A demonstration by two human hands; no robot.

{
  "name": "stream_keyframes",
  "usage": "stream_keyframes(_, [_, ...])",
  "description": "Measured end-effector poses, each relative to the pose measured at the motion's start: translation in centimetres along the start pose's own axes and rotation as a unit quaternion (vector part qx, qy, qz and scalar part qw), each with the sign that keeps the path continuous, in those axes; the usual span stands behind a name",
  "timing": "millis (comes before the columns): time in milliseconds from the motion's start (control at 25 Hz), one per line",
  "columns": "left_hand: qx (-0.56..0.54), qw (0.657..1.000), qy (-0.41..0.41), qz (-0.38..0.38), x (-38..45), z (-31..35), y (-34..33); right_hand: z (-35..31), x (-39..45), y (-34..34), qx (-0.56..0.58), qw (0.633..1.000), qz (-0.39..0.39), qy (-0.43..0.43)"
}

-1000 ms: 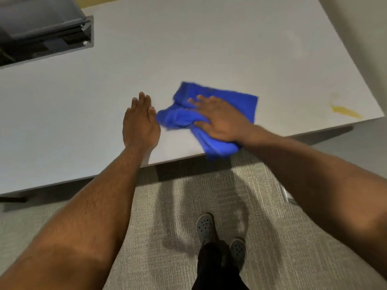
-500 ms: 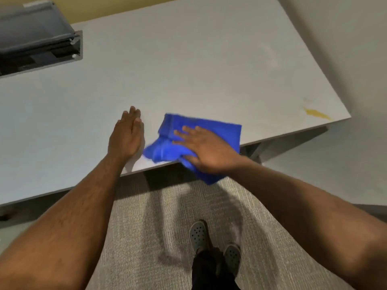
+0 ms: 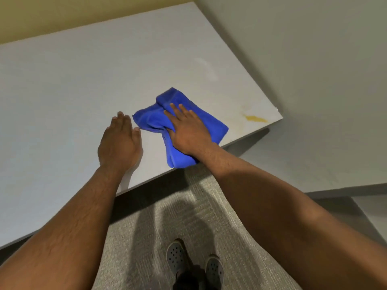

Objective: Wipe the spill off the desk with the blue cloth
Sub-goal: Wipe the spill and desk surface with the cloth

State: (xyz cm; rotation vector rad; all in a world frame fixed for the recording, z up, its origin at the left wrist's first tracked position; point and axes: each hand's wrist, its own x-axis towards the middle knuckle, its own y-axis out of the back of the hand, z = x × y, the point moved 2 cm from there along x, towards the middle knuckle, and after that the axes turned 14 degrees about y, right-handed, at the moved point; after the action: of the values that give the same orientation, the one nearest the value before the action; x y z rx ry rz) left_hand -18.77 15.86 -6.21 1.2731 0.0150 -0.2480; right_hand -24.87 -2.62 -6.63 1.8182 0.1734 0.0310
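A crumpled blue cloth (image 3: pixel 211 124) lies on the white desk (image 3: pixel 73 84) near its front edge, one end hanging slightly over. My right hand (image 3: pixel 188 130) presses flat on the cloth, fingers spread, thumb tucked into a fold. A yellow spill (image 3: pixel 255 118) sits near the desk's right front corner, a little to the right of the cloth and not touched by it. My left hand (image 3: pixel 120 141) rests palm down on the bare desk just left of the cloth, holding nothing.
The desk's front edge runs diagonally from lower left to the right corner (image 3: pixel 279 117). A grey wall (image 3: pixel 314 59) stands close on the right. Carpet (image 3: pixel 146 237) and my shoes (image 3: pixel 178 258) are below. A faint pale smear (image 3: pixel 207 68) marks the desk farther back.
My right hand has slid the cloth rightward and away from the front edge, closer to the yellow spill. The view has swung right, and the dark object at the far left has left the frame.
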Motion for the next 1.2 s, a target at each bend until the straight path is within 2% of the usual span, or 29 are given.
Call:
stream_keyframes(160, [-0.044,0.998,0.039,0.016,0.7,0.9,-0.8,4.5,2.5,2.0,-0.008,1.000,-0.019,-0.022])
stream_keyframes(360, [0.027,0.998,0.020,0.046,-0.2,0.5,-1.1,12.0,2.5,5.7,0.019,0.998,-0.047,-0.024])
stream_keyframes(480, [0.042,0.998,0.014,0.048,-0.2,0.8,-0.9,17.4,-0.1,7.8,0.096,0.994,-0.031,-0.052])
stream_keyframes(640, [0.034,0.998,0.017,0.043,-0.2,0.8,-0.6,21.2,-5.9,8.0,0.116,0.985,0.005,-0.130])
stream_keyframes(880, [0.038,0.998,0.032,0.040,-0.4,1.2,-0.5,17.4,-11.6,4.1,0.053,0.978,0.117,-0.163])
stream_keyframes(1040, [0.029,0.998,0.032,0.046,-0.6,1.3,-0.7,13.7,-10.1,3.6,0.031,0.970,0.126,-0.205])
stream_keyframes(1120, [0.032,0.998,0.035,0.051,-0.6,1.4,-0.7,9.7,-8.7,2.9,0.028,0.982,0.114,-0.151])
stream_keyframes(1200, [0.034,0.998,0.037,0.042,-0.5,1.2,-0.7,5.6,-8.8,1.5,0.025,0.996,0.074,-0.038])
